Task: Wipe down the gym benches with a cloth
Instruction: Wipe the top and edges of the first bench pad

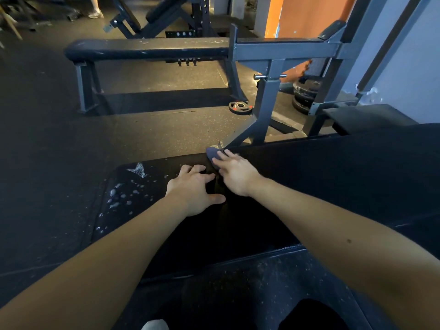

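pressing down on the cloth [212, 155], the right hand [234, 173] lay with its fingers nearly straight and flat. it pinned the cloth rather than gripped it, which suited a wiping stroke. the cloth, small and grey-blue, sat at the far edge of the near bench, right at the seam where the seat pad [152, 177] met the back pad [333, 177], and the fingers hid much of it. the left hand [192, 189] rested just beside on the seat pad, fingers spread and slightly bent, tips on the vinyl, holding nothing. it seemed placed there to brace the forward lean. white flecks [119, 198] marked the left part of the seat pad, well apart from the cloth, so that patch probably awaited wiping. beyond stood a flat bench [147, 50], with a weight plate [240, 107] on the floor near its foot.
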The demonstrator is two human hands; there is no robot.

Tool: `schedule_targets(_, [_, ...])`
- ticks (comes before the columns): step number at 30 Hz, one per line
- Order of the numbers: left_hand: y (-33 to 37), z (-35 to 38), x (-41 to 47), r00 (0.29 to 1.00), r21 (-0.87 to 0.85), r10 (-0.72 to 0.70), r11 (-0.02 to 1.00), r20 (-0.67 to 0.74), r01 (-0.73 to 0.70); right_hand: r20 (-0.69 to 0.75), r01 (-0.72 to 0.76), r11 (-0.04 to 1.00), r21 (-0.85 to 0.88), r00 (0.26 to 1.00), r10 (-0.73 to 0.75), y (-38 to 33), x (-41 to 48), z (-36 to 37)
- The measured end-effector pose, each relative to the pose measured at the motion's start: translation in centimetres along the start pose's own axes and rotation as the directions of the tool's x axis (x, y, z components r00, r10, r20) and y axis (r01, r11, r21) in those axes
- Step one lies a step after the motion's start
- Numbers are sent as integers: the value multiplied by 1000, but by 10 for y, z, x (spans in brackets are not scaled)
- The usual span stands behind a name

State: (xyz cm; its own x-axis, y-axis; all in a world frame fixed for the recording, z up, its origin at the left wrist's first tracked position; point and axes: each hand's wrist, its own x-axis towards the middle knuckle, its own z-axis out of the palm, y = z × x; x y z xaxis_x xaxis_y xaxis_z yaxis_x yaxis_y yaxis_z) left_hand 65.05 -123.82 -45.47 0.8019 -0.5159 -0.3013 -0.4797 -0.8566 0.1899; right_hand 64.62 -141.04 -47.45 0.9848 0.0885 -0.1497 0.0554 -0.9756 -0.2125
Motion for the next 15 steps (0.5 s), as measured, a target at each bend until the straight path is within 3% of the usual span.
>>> schedule_targets(3, [0,0,0,1000,-5,-10,1000,-7,10,-25,-65,995,82,997,67,33,-10,-5])
schedule_targets(6, [0,0,1,1000,14,0,1000,-2,0,-32,-227,974,7,973,227,57,-20,-9])
schedule_targets(9, [0,0,2,1000,11,5,1000,-3,-5,-99,-301,953,-45,950,295,35,-21,-5])
schedule_targets(15, [-4,0,-1,999,-7,48,999,-23,-48,-66,-141,990,-13,988,140,-20,-53,14])
